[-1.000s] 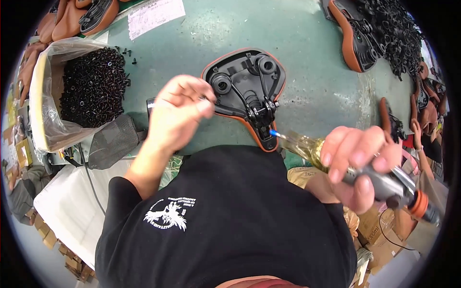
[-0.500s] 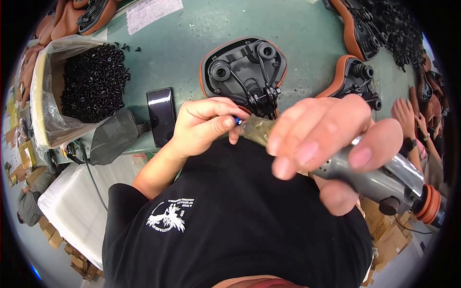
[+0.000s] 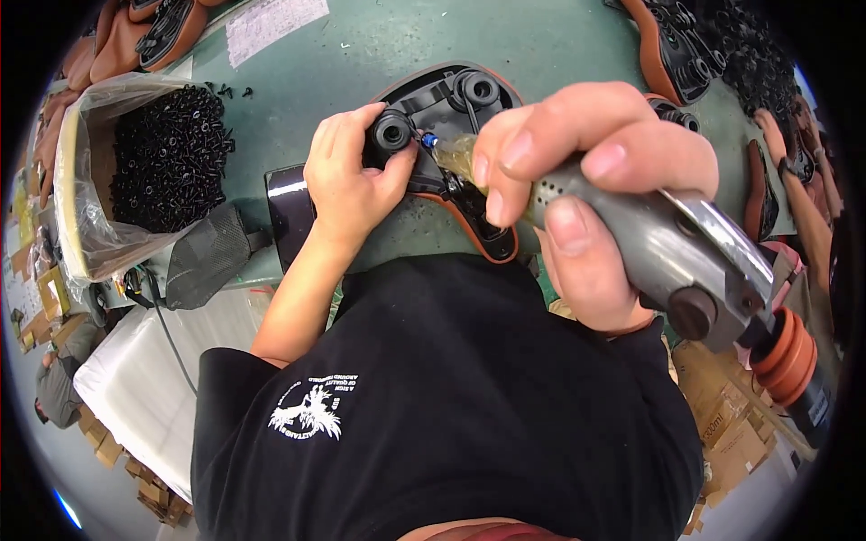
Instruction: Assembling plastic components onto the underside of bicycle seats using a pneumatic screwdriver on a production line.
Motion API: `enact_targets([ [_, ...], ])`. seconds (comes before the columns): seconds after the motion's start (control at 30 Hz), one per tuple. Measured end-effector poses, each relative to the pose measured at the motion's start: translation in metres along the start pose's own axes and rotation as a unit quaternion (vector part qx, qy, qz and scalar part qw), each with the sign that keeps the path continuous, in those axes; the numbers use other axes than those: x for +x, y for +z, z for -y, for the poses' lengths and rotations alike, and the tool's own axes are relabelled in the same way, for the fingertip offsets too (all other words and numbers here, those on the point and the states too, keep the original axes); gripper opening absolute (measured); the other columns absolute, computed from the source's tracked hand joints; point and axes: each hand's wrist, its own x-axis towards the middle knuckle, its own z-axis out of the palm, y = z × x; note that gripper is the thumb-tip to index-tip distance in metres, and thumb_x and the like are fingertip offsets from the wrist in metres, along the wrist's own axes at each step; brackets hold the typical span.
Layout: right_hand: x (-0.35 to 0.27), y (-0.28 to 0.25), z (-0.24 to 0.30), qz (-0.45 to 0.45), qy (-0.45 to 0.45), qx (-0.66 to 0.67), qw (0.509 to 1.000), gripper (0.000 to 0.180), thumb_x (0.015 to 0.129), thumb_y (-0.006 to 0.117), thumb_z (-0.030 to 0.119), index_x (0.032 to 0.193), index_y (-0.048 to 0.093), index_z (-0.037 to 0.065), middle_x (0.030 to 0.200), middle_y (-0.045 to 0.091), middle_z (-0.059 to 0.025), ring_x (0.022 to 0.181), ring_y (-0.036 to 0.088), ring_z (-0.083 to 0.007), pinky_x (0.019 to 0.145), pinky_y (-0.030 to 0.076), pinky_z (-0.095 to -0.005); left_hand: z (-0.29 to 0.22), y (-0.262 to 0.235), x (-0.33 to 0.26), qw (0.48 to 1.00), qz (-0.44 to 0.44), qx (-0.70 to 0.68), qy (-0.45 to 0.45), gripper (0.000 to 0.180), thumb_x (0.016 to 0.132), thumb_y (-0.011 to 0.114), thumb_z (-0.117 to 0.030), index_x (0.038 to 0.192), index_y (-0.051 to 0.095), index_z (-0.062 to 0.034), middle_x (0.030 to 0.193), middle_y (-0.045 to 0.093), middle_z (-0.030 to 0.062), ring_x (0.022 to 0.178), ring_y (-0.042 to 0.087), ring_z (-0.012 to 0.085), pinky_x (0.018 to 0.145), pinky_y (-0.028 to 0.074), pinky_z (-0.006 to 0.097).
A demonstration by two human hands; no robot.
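Note:
A bicycle saddle [image 3: 431,106] lies upside down on the green table, its black underside up and an orange-brown edge around it. My left hand [image 3: 347,176] grips its left side, fingers and thumb around a round black spring or bumper. In my right hand [image 3: 600,167] is a grey power screwdriver [image 3: 654,239] with an orange ring at its rear. Its blue-collared bit [image 3: 430,141] points down at the saddle's underside, close to my left thumb. The screw and the exact contact at the bit's tip are too small to make out.
A plastic-lined box [image 3: 77,180] full of black screws [image 3: 171,158] stands at the left. Beside it lie a black phone [image 3: 289,212] and a dark mesh piece [image 3: 212,257]. More saddles [image 3: 663,50] and a co-worker's hand [image 3: 769,133] are at the right.
My left hand has moved up from the screwdriver's tip onto the saddle. The saddle has turned, and the screwdriver has come up and left over its underside.

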Motion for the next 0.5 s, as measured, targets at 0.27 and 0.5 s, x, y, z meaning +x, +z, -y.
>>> enact_targets([
  [0.27,0.010,0.033,-0.018,-0.042,0.048,-0.001,0.998,0.032,0.100,0.057,0.001,0.129,0.047,0.011,0.117,0.060,-0.0210,0.079,0.063,-0.0220,0.083,0.055,-0.0477,0.003,0.003,-0.010,0.994,-0.049,-0.069,-0.073,0.047,0.065,0.085,-0.007,0.110,0.072,-0.0045,0.101,0.075,0.0114,0.093,0.071,0.0338,0.083,0.058,0.040],
  [0.5,0.015,0.056,-0.039,0.028,0.073,-0.071,0.994,0.032,0.099,0.060,0.002,0.125,0.044,0.009,0.109,0.059,-0.0207,0.075,0.063,-0.0251,0.078,0.057,-0.0490,0.016,0.004,-0.021,0.989,-0.057,-0.094,-0.102,0.054,0.065,0.090,-0.014,0.116,0.072,-0.0087,0.115,0.072,0.0127,0.116,0.066,0.0338,0.096,0.057,0.044],
])
